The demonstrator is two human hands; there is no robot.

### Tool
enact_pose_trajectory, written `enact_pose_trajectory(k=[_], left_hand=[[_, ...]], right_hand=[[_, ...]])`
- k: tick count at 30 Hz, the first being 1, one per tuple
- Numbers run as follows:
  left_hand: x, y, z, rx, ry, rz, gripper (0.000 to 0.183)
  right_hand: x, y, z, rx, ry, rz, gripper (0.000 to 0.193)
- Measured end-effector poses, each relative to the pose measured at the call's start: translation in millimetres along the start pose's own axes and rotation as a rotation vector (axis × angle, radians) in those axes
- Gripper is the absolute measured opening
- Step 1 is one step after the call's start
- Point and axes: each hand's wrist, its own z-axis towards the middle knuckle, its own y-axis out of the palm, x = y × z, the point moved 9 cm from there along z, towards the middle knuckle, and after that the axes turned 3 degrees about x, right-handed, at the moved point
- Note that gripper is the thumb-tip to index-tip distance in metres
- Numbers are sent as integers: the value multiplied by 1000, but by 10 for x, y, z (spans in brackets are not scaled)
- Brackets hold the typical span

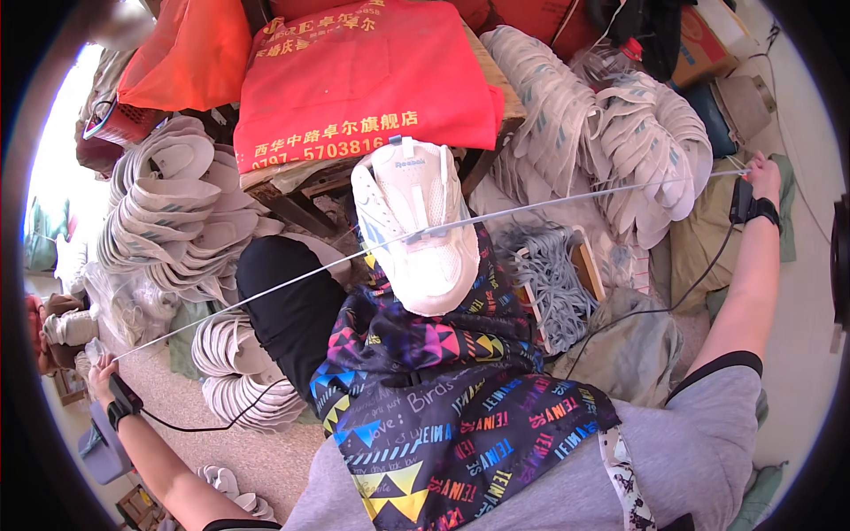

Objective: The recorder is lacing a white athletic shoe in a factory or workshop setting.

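Note:
A pale grey-white shoelace (pixel 292 280) is pulled taut across the view, slanting up to the right. Its left end is pinched in my left hand (pixel 104 376), far out at the lower left. My right hand (pixel 762 180), raised at the upper right, grips the other end with its fingers closed. Midway, the lace crosses the front of a white sneaker upper (pixel 434 279), toe toward me, which rests at my lap over a dark patterned apron (pixel 478 425). The lace passes at the upper's lowest eyelets. Both wrists wear black bands with cables.
Stacked shoe uppers stand at the left (pixel 168 212) and the right (pixel 651 142). A box of grey laces (pixel 556 283) sits right of my lap. Ahead is a wooden stool (pixel 509 102) under a red bag (pixel 363 80). A black cable (pixel 660 311) trails from my right wrist.

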Motion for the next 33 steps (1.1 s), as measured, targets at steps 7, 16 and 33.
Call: enact_pose_trajectory(k=[7,16,33], left_hand=[[-723,1082,269,626,-388,-284,16],[800,6228,-50,-236,-54,-19,20],[558,6895,-413,-499,-388,-125,26]], right_hand=[[-360,1990,-1031,-146,341,222,22],[-1891,4285,-4284,-1104,213,484,15],[-2032,4372,-4468,-1231,84,306,16]])
